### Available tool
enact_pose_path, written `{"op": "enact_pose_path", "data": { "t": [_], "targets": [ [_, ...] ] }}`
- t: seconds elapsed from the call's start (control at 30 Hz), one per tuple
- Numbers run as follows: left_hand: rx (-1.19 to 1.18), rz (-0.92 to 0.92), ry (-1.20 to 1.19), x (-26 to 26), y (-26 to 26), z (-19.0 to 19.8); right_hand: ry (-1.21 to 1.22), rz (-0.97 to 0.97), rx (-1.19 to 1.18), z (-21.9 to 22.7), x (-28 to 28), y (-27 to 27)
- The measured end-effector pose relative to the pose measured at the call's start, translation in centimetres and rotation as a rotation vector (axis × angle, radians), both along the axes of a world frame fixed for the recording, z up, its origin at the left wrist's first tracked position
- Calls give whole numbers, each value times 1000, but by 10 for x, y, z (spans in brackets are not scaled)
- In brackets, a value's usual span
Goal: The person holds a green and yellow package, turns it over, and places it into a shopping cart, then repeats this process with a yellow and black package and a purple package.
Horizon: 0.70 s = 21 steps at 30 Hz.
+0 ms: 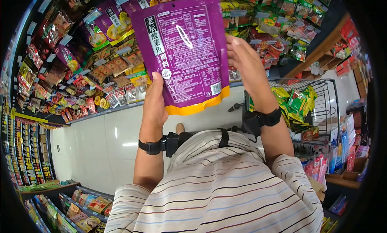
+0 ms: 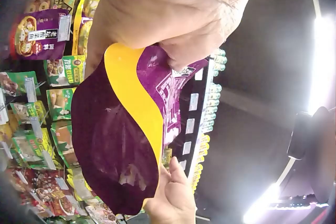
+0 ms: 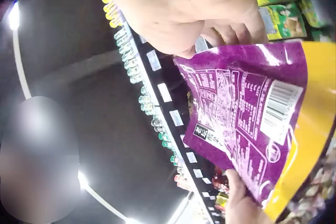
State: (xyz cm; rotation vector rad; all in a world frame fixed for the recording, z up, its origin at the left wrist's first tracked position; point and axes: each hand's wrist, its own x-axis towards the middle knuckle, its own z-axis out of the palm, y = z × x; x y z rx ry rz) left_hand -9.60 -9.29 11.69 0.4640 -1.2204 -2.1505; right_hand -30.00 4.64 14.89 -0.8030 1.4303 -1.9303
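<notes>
A purple pouch (image 1: 189, 55) with a yellow bottom band is held up, its printed back and barcode facing the head camera. The left hand (image 1: 155, 100) grips its lower left edge, thumb over the printed side and fingers behind. At the pouch's right edge is the right hand (image 1: 248, 66), fingers extended and loosely bent beside or behind the edge; whether they touch is unclear. In the left wrist view the pouch's dark underside (image 2: 121, 145) hangs below the left hand (image 2: 168, 14). The right wrist view shows the right hand (image 3: 189, 8) above the pouch (image 3: 252, 108).
Shelves of packets (image 1: 117, 60) curve along the left and front, with similar purple pouches (image 1: 113, 21) among them. A wire shopping cart (image 1: 322, 108) holding green and yellow packets (image 1: 298, 102) stands at the right. Lower left are bins (image 1: 90, 205) of packets; tiled floor (image 1: 92, 152) lies between.
</notes>
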Motion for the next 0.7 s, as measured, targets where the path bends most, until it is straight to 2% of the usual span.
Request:
{"op": "enact_pose_path", "data": {
  "t": [0.1,0.27,0.37,0.43,0.5,0.6,0.63,0.7],
  "targets": [
    [-40,87,-30,-3,2,5,295,-167,1,6,7,6],
    [-218,186,-129,-13,1,3,428,18,60,13,43,-6],
    [-607,142,-352,-17,4,13,549,-31,5,-14,53,-31],
    [-804,280,-297,-29,21,9,499,-17,-7,-10,55,-35],
    [-1130,249,-384,-42,31,14,402,27,-50,6,56,-34],
    [-1467,312,-379,-46,32,7,122,35,-43,4,56,-29],
    [-1512,313,-406,-46,33,7,30,38,-47,-1,52,-25],
    [-1602,311,-458,-44,36,14,426,-80,-8,-23,42,-18]
  ]
}}
